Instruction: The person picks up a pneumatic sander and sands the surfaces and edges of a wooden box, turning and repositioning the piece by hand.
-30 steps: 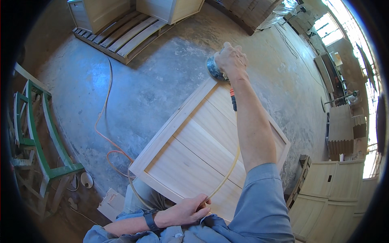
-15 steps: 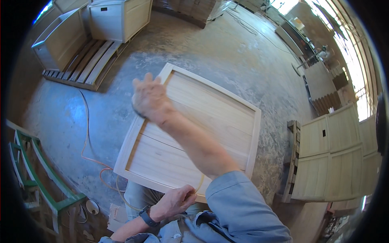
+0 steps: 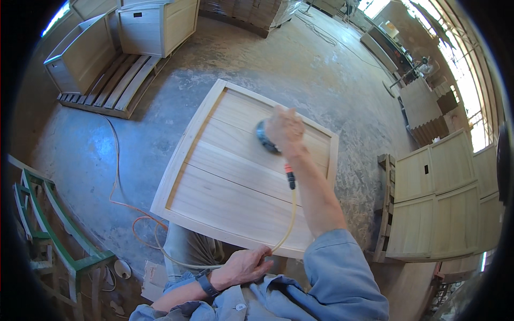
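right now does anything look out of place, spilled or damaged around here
No spill or damage stands out on the framed wooden panel under the sander. Left of the person's legs looks untidy, though: the orange hose curls loosely and a pale, rough-edged scrap lies nearby.

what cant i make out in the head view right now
All in the head view:
Round tool's underside: hidden by its own body.
Right hand: finger detail blurred.
Yellow hose: stretch at the left hand covered by that hand.
Wooden boxes, upper left: partly cut off by the top edge.
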`<control>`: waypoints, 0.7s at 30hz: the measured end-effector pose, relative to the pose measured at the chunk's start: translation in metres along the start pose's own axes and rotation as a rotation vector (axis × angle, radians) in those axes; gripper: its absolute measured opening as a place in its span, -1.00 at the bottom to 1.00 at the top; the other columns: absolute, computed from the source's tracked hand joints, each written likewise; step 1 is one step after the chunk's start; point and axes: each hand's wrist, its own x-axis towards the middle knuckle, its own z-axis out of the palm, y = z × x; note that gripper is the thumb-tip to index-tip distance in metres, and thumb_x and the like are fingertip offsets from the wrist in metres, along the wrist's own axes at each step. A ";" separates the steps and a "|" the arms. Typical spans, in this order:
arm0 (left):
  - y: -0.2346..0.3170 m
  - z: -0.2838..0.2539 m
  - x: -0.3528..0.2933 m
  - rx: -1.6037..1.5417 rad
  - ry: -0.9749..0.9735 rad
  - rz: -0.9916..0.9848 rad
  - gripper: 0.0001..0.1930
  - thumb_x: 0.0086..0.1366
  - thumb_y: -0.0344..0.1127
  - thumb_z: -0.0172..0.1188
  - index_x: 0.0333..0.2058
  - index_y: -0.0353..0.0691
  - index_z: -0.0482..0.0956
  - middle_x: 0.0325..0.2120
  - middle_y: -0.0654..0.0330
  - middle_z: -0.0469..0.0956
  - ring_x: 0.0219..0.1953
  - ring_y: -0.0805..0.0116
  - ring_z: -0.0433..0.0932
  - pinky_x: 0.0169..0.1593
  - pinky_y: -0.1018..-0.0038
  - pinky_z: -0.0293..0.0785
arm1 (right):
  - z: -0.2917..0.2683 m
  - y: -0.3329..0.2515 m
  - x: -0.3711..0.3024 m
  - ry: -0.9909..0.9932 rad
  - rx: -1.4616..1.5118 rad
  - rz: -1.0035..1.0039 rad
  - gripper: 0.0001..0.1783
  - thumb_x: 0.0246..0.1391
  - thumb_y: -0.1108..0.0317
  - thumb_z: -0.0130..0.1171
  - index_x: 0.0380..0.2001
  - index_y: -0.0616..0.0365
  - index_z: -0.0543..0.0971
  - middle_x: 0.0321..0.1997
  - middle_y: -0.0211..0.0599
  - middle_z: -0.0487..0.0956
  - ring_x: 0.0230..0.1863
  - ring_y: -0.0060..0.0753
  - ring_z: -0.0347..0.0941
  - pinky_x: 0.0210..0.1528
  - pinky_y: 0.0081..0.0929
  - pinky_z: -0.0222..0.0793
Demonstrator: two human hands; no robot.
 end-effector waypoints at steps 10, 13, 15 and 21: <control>-0.008 -0.005 0.001 0.061 -0.045 0.098 -0.65 0.33 -0.14 0.16 -0.05 -0.28 0.47 -0.48 0.03 0.59 -0.40 0.01 0.62 -0.30 0.21 0.53 | -0.024 0.106 0.000 -0.102 -0.134 0.445 -0.51 0.19 0.11 -0.01 0.12 0.10 0.46 0.14 0.28 0.43 0.21 0.30 0.38 0.23 -0.01 0.32; -0.009 -0.011 0.000 0.054 -0.075 0.102 -0.64 0.34 -0.12 0.14 -0.05 -0.27 0.46 -0.47 -0.02 0.61 -0.37 -0.06 0.63 -0.27 0.16 0.54 | -0.023 0.105 -0.004 -0.075 -0.135 0.487 -0.48 0.15 0.13 0.02 0.14 0.11 0.47 0.16 0.24 0.44 0.19 0.30 0.41 0.21 0.00 0.35; -0.010 -0.011 0.002 0.042 -0.115 0.092 -0.63 0.34 -0.11 0.12 -0.04 -0.27 0.45 -0.47 -0.05 0.62 -0.34 -0.11 0.62 -0.25 0.12 0.54 | -0.018 0.096 -0.003 -0.067 -0.157 0.402 -0.49 0.15 0.11 0.03 0.11 0.11 0.49 0.14 0.23 0.45 0.17 0.35 0.41 0.19 0.02 0.36; -0.013 -0.020 -0.003 0.036 -0.079 0.055 -0.65 0.34 -0.11 0.12 -0.09 -0.27 0.46 -0.48 -0.05 0.61 -0.34 -0.10 0.63 -0.27 0.13 0.54 | -0.003 0.052 0.026 -0.001 -0.128 0.308 -0.52 0.14 0.08 0.06 0.04 0.12 0.53 0.11 0.25 0.47 0.10 0.32 0.46 0.16 -0.03 0.39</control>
